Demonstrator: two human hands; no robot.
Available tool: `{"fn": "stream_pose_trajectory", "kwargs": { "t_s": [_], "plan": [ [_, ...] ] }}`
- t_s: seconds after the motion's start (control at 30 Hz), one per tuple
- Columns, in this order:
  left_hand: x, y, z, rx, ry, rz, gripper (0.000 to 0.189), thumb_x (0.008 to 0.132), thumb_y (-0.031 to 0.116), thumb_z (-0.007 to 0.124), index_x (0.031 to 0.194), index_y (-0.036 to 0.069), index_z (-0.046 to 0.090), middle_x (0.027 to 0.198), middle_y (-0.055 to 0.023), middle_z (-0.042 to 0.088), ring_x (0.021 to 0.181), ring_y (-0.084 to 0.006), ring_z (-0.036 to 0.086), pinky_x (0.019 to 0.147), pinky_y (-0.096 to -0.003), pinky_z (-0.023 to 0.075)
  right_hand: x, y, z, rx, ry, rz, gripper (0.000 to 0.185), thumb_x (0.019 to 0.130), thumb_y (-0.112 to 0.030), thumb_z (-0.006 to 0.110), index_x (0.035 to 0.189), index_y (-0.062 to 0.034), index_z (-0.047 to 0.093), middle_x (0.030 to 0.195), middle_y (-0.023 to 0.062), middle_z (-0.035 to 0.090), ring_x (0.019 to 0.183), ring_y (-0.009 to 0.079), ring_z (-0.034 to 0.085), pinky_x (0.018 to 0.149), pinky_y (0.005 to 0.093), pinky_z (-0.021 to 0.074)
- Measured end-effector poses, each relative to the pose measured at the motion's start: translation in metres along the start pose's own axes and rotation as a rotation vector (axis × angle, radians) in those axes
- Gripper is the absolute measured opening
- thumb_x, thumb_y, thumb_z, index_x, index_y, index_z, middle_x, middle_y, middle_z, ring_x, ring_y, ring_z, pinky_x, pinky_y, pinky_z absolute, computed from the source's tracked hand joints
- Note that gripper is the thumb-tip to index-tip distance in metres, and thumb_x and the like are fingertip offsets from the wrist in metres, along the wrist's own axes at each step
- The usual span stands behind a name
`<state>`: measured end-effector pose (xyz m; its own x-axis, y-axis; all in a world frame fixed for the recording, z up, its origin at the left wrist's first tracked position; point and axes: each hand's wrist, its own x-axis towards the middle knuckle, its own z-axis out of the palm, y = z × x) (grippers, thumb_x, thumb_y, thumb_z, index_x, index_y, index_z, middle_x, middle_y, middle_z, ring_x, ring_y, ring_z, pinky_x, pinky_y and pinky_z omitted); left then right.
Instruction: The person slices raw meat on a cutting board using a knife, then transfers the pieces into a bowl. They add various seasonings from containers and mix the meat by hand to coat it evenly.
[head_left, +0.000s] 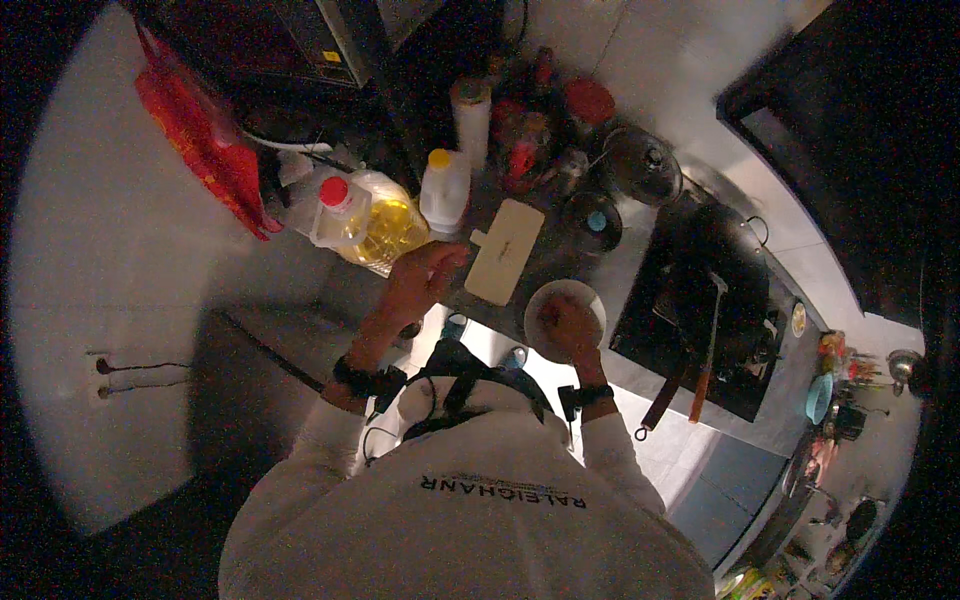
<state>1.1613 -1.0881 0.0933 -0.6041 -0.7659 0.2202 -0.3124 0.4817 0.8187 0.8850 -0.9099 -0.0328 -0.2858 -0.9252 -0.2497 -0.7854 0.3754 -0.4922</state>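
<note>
My left hand (424, 274) is over the counter's near edge, in front of a large bottle of yellow oil (386, 232); its fingers are curled, and whether anything is between them cannot be told. My right hand (574, 330) reaches into a round white bowl (535, 315) near the counter's edge, its fingers dark and blurred, so its grip is unclear. Between the hands lies a pale rectangular lid or board (506, 251) with a small tab. Behind it stands a white jug with a yellow cap (446, 191). A clear container with a red cap (335, 195) is beside the oil.
On the right, a wok (712, 247) sits on the black stove (742, 390), with a long-handled utensil (712, 330) across it. A lidded pot (641, 165), a dark bowl (592, 221) and several jars are behind. A red bag (199, 142) is at upper left.
</note>
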Motion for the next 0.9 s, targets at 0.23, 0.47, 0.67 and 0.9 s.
{"fn": "stream_pose_trajectory", "kwargs": {
  "t_s": [0.23,0.47,0.67,0.9],
  "plan": [
    [0.006,-0.006,-0.008,-0.121,0.03,-0.034,0.019,0.1,0.013,0.063,0.117,0.005,0.067,0.103,-0.0118,0.076,0.09,-0.0247,0.073,0.074,-0.0343,0.0571,-0.014,-0.006,-0.017,-0.231,0.062,-0.205,0.032,0.089,-0.044,0.07,0.089,-0.0131,0.076,0.093,0.0103,0.075,0.085,0.0357,0.07,0.079,0.0473,0.0557],
    [-0.003,-0.038,0.064,0.171,-0.492,-0.073,0.021,0.099,0.019,0.06,0.107,0.002,0.069,0.105,-0.0203,0.072,0.096,-0.0374,0.071,0.085,-0.0436,0.0565,-0.01,-0.001,0.003,0.114,0.07,-0.116,0.033,0.091,-0.035,0.064,0.11,-0.01,0.072,0.102,0.0173,0.073,0.092,0.0387,0.068,0.087,0.0506,0.0539],
    [-0.017,-0.092,0.193,0.532,-1.21,0.244,0.017,0.085,0.016,0.068,0.079,0.001,0.073,0.078,-0.019,0.073,0.079,-0.0361,0.072,0.073,-0.0508,0.0577,-0.001,0.008,0.017,-0.201,-0.073,-0.146,0.035,0.082,-0.03,0.072,0.111,-0.0105,0.072,0.109,0.015,0.071,0.101,0.0376,0.065,0.083,0.0512,0.0533],
    [-0.035,-0.119,0.238,0.446,-0.858,0.167,0.019,0.074,0.018,0.079,0.073,-0.001,0.075,0.069,-0.0176,0.07,0.064,-0.0327,0.07,0.062,-0.0473,0.0562,-0.01,0.019,0.019,-0.248,0.002,-0.068,0.041,0.084,-0.034,0.071,0.118,-0.0105,0.068,0.113,0.0157,0.07,0.104,0.0379,0.064,0.083,0.0508,0.0536]
  ]
}}
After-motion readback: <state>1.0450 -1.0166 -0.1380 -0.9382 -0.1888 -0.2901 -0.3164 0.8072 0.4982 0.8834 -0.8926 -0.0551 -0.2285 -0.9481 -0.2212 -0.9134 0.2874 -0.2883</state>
